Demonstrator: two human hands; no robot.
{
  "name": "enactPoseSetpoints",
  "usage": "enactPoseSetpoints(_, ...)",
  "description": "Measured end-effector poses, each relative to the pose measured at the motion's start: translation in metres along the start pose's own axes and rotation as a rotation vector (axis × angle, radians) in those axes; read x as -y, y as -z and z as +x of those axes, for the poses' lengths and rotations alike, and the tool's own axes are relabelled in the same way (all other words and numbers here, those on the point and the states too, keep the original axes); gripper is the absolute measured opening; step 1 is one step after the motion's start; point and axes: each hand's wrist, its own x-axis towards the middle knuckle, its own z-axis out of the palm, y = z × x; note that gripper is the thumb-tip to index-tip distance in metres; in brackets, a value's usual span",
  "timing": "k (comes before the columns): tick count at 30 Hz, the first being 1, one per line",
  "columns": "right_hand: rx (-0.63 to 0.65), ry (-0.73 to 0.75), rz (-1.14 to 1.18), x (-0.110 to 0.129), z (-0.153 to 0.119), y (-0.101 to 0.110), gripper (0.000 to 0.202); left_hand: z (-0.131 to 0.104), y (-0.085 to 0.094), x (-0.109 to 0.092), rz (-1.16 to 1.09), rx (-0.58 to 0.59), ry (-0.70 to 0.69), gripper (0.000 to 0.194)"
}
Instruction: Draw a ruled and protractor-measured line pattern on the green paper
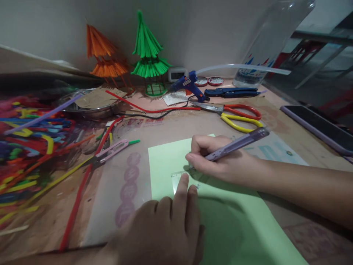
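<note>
Wall dim | R hand hides pen tip | L hand ptly hides ruler

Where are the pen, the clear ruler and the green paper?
Purple pen (234, 146): head view, middle of the barrel.
Clear ruler (177, 182): head view, uncovered left part.
Green paper (234, 228): head view, bare lower part.

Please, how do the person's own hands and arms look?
The left hand and right hand are bare, with no glove or ring visible. The right forearm shows no sleeve, watch or bracelet; the left forearm is mostly out of view.
</note>
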Motion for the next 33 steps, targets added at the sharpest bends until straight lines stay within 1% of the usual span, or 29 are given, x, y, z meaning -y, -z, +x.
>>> enactPoseSetpoints(4,0.021,0.016,0.031,0.000,0.004,-0.004,0.027,0.002,0.000,-0.001,-0.015,-0.013,0.034,0.042)
enactPoseSetpoints(8,0.046,0.031,0.066,0.001,0.007,-0.008,0.026,0.003,-0.001,-0.001,-0.014,-0.025,0.036,0.040)
enactPoseSetpoints(13,0.064,0.049,-0.019,0.000,0.008,-0.008,0.027,0.000,0.001,-0.003,-0.031,-0.035,0.049,0.040)
enactPoseSetpoints(16,0.056,0.076,-0.118,-0.001,0.005,-0.005,0.028,0.001,0.002,-0.002,-0.010,-0.023,0.021,0.039)
enactPoseSetpoints(21,0.000,0.100,-0.217,-0.005,-0.001,0.003,0.029,0.003,-0.001,0.000,0.005,-0.033,0.009,0.043)
enactPoseSetpoints(28,0.006,0.080,-0.226,-0.010,-0.009,0.014,0.029,-0.001,-0.003,0.000,0.022,-0.047,-0.013,0.042)
enactPoseSetpoints(33,-0.014,0.047,-0.254,-0.011,-0.016,0.024,0.031,-0.001,-0.002,0.001,0.030,-0.053,-0.026,0.044)
